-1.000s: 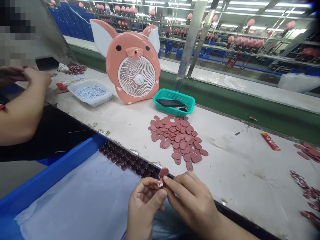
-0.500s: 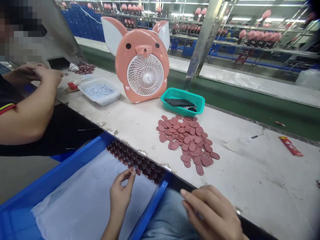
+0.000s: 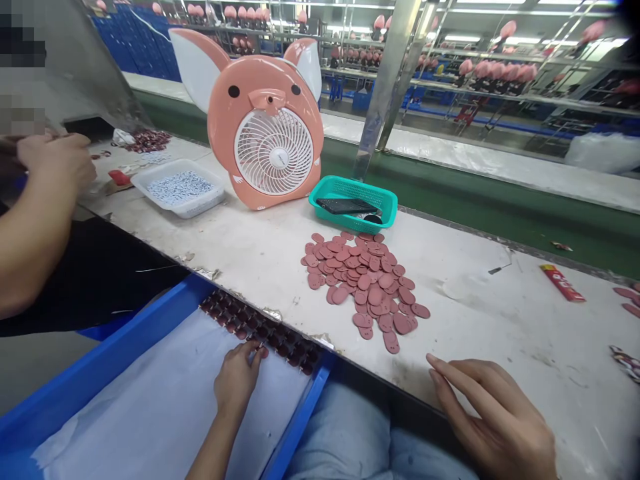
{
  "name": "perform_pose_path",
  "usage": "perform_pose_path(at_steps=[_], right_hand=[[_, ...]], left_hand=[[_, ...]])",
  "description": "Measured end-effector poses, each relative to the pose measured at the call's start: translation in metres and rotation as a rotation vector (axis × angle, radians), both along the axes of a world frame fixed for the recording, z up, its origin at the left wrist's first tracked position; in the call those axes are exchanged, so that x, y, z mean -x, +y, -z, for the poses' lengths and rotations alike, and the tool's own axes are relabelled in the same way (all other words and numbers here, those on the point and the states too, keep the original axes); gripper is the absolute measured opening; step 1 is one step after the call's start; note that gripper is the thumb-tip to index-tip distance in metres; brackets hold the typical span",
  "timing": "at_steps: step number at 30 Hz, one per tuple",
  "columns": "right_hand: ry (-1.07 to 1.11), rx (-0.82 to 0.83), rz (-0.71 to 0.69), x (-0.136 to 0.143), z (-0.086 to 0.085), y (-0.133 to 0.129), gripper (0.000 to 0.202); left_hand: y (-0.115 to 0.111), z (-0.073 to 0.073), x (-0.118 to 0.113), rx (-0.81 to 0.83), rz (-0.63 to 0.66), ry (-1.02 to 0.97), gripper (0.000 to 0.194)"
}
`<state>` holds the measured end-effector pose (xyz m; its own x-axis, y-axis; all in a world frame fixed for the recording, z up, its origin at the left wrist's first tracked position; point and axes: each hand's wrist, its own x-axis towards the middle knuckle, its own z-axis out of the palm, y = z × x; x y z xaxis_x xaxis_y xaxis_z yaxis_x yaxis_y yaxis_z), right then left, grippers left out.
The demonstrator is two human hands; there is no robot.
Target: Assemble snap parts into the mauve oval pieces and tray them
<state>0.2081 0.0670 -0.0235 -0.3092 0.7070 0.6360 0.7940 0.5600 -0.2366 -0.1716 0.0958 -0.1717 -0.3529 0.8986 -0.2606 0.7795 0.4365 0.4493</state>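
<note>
My left hand [image 3: 236, 377] is over the blue bin [image 3: 145, 327], its thumb and forefinger pinched round a small reddish-brown piece [image 3: 264, 352]. It is beside rows of dark red pieces [image 3: 250, 323] along the bin's upper edge, on white sheeting [image 3: 165, 400]. My right hand [image 3: 495, 413] hovers at the front of the white table [image 3: 450, 253], fingers extended and a little apart, with nothing visible between them. Left of it on the table lies a heap of flat, oval, reddish pieces [image 3: 370, 277].
A pink pig-shaped fan [image 3: 270, 73] and a green basket [image 3: 390, 203] holding a phone stand behind the heap. Left are a white tray [image 3: 180, 190] of small pieces and another person's arm [image 3: 43, 213]. A red packet [image 3: 563, 283] lies right.
My right hand has moved right, over the table. My left hand has moved slightly closer to the rows of dark pieces. The view has shifted to the right.
</note>
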Motion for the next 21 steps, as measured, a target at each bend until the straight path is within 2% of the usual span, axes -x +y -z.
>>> perform_pose_path(at_steps=[4,6,7,9,11,12,14,15,17,19,21], right_hand=[[0.019,-0.017,0.098,-0.010,-0.001,0.007,0.035],[0.135,0.013,0.286,-0.020,0.000,0.014,0.026],[0.220,0.044,0.401,-0.026,0.000,0.018,0.030],[0.375,0.131,0.583,-0.039,0.003,0.031,0.055],[0.441,0.234,0.629,-0.051,0.007,0.047,0.082],[0.442,0.286,0.620,-0.055,0.010,0.055,0.089],[0.447,0.391,0.618,-0.063,0.015,0.073,0.093],[0.450,0.431,0.624,-0.065,0.017,0.081,0.089],[0.460,0.488,0.626,-0.069,0.019,0.096,0.069],[0.479,0.523,0.598,-0.071,0.018,0.106,0.044],[0.529,0.535,0.552,-0.070,0.014,0.110,0.032]], left_hand=[[-0.001,-0.002,-0.001,-0.078,-0.020,0.022,0.021],[-0.006,-0.012,-0.009,-0.209,-0.058,0.051,0.023],[-0.009,-0.020,-0.016,-0.299,-0.067,0.065,0.026],[-0.012,-0.040,-0.036,-0.501,-0.037,0.078,0.027],[-0.010,-0.063,-0.062,-0.659,0.085,0.054,0.021],[-0.006,-0.075,-0.076,-0.700,0.193,0.022,0.019],[0.005,-0.097,-0.102,-0.735,0.445,-0.054,0.027],[0.012,-0.105,-0.113,-0.728,0.548,-0.082,0.032],[0.025,-0.118,-0.129,-0.707,0.636,-0.110,0.034],[0.034,-0.125,-0.138,-0.687,0.596,-0.107,0.031],[0.037,-0.130,-0.145,-0.671,0.512,-0.098,0.026]])
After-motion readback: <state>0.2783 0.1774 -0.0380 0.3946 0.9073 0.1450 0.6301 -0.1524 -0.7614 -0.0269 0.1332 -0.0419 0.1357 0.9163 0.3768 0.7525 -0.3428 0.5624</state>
